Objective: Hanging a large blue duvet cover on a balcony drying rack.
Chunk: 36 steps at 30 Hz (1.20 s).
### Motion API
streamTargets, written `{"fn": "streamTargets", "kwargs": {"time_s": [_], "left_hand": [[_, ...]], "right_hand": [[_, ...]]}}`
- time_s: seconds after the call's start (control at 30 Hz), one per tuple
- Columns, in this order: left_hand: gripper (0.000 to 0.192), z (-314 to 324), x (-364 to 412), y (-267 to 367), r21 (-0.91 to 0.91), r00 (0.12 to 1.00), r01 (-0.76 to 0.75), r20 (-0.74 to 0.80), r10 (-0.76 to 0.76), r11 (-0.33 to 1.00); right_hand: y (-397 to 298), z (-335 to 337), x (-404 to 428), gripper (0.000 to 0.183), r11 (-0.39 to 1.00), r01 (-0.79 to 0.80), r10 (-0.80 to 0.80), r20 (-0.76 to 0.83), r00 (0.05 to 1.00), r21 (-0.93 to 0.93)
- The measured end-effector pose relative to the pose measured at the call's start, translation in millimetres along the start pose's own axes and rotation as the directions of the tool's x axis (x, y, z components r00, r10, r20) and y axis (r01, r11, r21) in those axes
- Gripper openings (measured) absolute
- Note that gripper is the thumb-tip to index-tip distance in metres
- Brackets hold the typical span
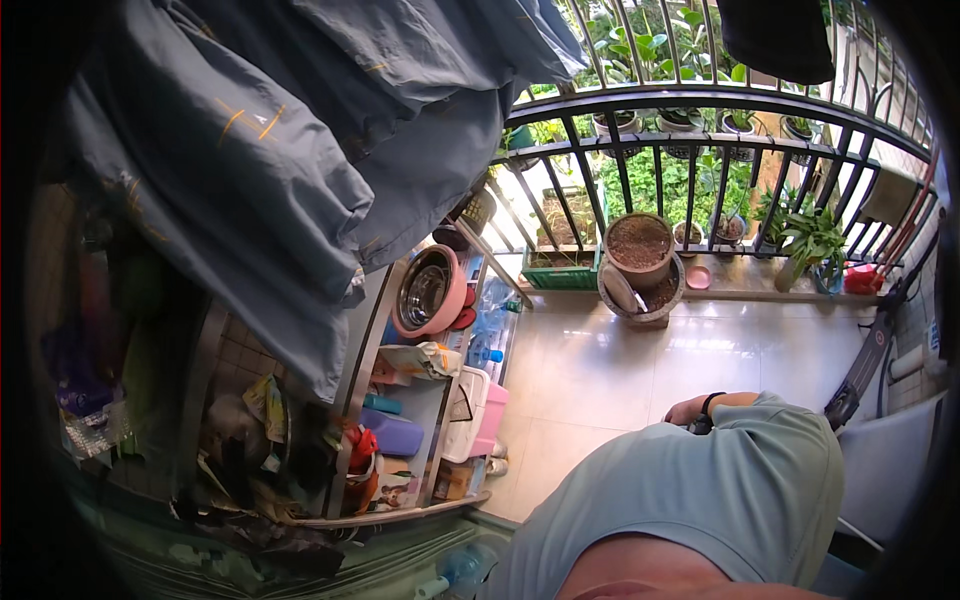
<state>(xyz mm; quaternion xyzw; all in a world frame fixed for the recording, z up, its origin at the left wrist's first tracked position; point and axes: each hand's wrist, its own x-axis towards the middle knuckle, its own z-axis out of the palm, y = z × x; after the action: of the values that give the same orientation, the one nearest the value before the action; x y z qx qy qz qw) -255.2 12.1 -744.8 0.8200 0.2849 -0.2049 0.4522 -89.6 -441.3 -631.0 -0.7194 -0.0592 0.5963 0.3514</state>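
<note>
My right hand (684,412) is in front of my light blue-grey shirt (675,487), with a black band (707,403) around the wrist. A small dark object (701,427) shows just below the hand, partly hidden by the shirt; whether the fingers hold it cannot be told. My left hand is out of view. Beyond the right hand lies a pale tiled floor (600,375). Farther off, a brown plant pot (640,259) filled with soil rests on a wider grey pot (667,296) by the railing.
Blue-grey cloth (300,150) hangs at upper left. Shelves below hold a pink basin (447,304), a purple container (392,431) and a pink storage box (491,411) with white lid. A green planter crate (561,277) stands by the black railing (690,140). A folded scooter (862,367) leans at right.
</note>
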Motion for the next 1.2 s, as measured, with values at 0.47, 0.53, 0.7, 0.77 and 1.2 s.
{"fn": "streamTargets", "kwargs": {"time_s": [0.47, 0.53, 0.7, 0.77, 1.2], "left_hand": [[0.029, -13, -17, 2, -0.072, 1.0, 0.0, 0.026, 0.002, 0.997], [0.028, -4, -6, -35, -0.051, 0.997, -0.013, -0.073, 0.01, 0.999], [0.028, -12, -6, -32, -0.023, 1.0, 0.0, -0.02, -0.001, 1.0], [0.028, -16, -3, -27, -0.028, 1.0, 0.0, -0.003, 0.0, 1.0], [0.026, -52, -20, -66, -0.064, 0.995, 0.034, 0.096, -0.028, 0.997]], "right_hand": [[-1, -17, 3, 0.036, 0.913, 0.196, -0.098, -0.275, 0.956, 0.358], [-8, -19, 14, 0.035, 0.865, 0.205, -0.098, -0.246, 0.964, 0.458], [-44, -11, 0, 0.036, 0.875, 0.182, -0.052, -0.286, 0.957, 0.449], [-50, -6, 1, 0.035, 0.931, 0.135, -0.025, -0.309, 0.951, 0.338], [-3, 43, 29, 0.036, 0.953, -0.052, -0.093, -0.453, 0.887, -0.299]]}}
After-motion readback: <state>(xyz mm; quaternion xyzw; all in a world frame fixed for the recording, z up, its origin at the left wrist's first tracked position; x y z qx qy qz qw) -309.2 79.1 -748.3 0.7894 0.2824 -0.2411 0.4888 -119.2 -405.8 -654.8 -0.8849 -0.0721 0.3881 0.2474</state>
